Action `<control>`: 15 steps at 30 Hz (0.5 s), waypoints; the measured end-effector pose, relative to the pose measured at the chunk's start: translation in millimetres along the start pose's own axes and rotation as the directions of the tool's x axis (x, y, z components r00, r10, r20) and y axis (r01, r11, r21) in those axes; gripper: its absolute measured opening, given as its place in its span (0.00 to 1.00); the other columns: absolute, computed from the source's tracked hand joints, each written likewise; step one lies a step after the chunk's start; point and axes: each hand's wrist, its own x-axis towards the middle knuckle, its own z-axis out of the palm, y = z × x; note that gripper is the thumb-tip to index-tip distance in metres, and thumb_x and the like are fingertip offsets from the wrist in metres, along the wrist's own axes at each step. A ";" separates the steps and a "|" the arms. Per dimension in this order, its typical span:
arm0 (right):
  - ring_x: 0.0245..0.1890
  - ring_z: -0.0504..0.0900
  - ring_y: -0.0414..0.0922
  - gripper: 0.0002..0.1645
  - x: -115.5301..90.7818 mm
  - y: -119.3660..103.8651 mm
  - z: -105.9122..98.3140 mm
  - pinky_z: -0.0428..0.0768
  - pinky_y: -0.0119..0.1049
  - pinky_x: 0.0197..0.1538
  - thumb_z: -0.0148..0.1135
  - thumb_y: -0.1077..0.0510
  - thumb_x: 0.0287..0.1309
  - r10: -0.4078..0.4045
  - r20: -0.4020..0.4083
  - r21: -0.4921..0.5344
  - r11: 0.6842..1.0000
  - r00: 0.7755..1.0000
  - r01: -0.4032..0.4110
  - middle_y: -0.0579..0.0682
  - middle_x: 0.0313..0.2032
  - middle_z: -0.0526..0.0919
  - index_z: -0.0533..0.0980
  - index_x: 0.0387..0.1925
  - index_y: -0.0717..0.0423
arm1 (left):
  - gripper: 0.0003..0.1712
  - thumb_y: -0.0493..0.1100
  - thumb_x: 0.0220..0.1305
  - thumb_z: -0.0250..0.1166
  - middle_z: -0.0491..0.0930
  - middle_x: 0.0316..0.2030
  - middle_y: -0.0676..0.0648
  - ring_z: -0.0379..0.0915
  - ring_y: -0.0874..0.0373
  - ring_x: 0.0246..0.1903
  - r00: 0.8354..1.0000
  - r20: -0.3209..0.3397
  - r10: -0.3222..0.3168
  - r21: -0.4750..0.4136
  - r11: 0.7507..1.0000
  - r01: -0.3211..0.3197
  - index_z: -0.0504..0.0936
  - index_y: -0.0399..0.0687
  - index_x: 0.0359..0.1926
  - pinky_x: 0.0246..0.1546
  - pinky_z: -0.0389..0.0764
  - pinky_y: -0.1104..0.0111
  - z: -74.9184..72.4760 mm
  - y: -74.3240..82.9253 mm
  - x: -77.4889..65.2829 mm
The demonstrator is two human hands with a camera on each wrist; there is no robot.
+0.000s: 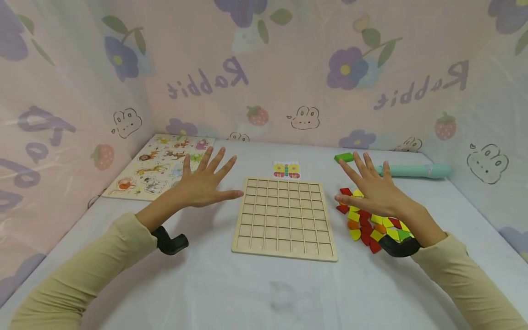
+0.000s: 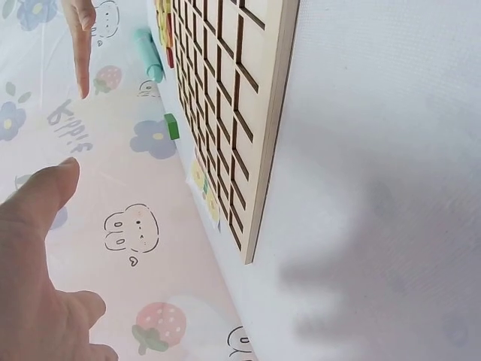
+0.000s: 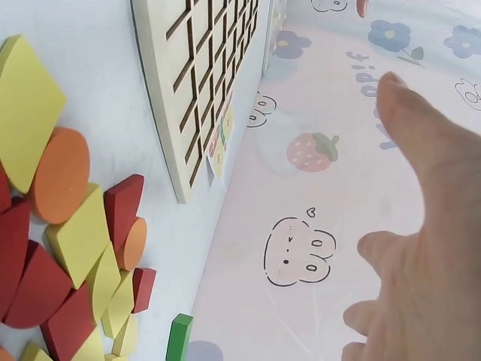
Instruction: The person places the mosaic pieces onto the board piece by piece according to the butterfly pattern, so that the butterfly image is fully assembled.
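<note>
In the head view a pale wooden grid board [image 1: 284, 219] lies at the middle of the table, its square cells bare. My left hand [image 1: 202, 185] hovers left of the board with fingers spread and holds nothing. Over on the right, my right hand [image 1: 373, 190], also with spread fingers, hangs in the air above a pile of red, yellow, orange and green shaped blocks [image 1: 365, 224]. It covers part of that pile in this view. Behind the board lies a small card with a butterfly picture [image 1: 286, 170].
A wooden animal puzzle board [image 1: 144, 172] lies at the back left. Toward the back right are a green block [image 1: 344, 157] and a mint-green tube-shaped object [image 1: 416, 171]. Patterned fabric walls [image 1: 280, 68] enclose the table at the back and sides.
</note>
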 end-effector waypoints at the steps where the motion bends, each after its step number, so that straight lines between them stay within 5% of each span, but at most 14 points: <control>1: 0.69 0.19 0.54 0.53 -0.4 0.4 0.0 0.15 0.64 0.59 0.48 0.29 0.57 -0.004 -0.002 0.002 1.000 1.000 0.004 0.54 0.71 0.23 0.34 0.73 0.41 | 0.56 0.83 0.50 0.37 0.20 0.71 0.51 0.09 0.48 0.68 1.000 -0.001 0.001 0.000 1.000 -0.001 0.32 0.64 0.72 0.55 0.14 0.36 0.1 0.2 0.1; 4: 0.70 0.23 0.57 0.53 -0.5 1.6 -1.7 0.19 0.65 0.60 0.49 0.30 0.58 -0.019 -0.007 0.025 1.000 1.000 0.019 0.54 0.72 0.24 0.35 0.73 0.41 | 0.56 0.83 0.51 0.38 0.21 0.71 0.50 0.10 0.47 0.68 1.000 -0.010 0.003 0.002 1.000 -0.003 0.31 0.65 0.72 0.56 0.15 0.36 -0.1 0.5 0.1; 7: 0.70 0.38 0.62 0.51 1.2 3.3 -3.9 0.32 0.66 0.64 0.52 0.32 0.57 -0.022 -0.025 0.060 0.998 0.999 0.023 0.55 0.73 0.33 0.40 0.73 0.40 | 0.56 0.82 0.52 0.41 0.25 0.72 0.47 0.17 0.44 0.70 0.999 -0.040 0.012 -0.013 1.000 -0.012 0.33 0.64 0.73 0.59 0.21 0.35 0.5 -0.1 0.1; 12: 0.61 0.64 0.61 0.41 3.7 10.5 -4.9 0.64 0.63 0.58 0.61 0.40 0.56 -0.053 -0.097 0.117 0.991 0.994 0.064 0.60 0.66 0.60 0.60 0.67 0.50 | 0.55 0.75 0.55 0.52 0.44 0.71 0.39 0.44 0.38 0.68 0.990 -0.124 0.072 -0.083 0.993 -0.083 0.41 0.56 0.74 0.62 0.48 0.38 4.9 -1.6 1.7; 15: 0.52 0.72 0.56 0.29 4.7 18.5 -2.0 0.74 0.56 0.51 0.65 0.51 0.55 -0.110 -0.167 0.144 0.980 0.980 0.134 0.59 0.55 0.72 0.71 0.58 0.56 | 0.54 0.69 0.55 0.59 0.53 0.68 0.37 0.55 0.38 0.64 0.980 -0.171 0.101 -0.176 0.976 -0.131 0.46 0.52 0.73 0.57 0.63 0.42 9.5 -3.2 3.9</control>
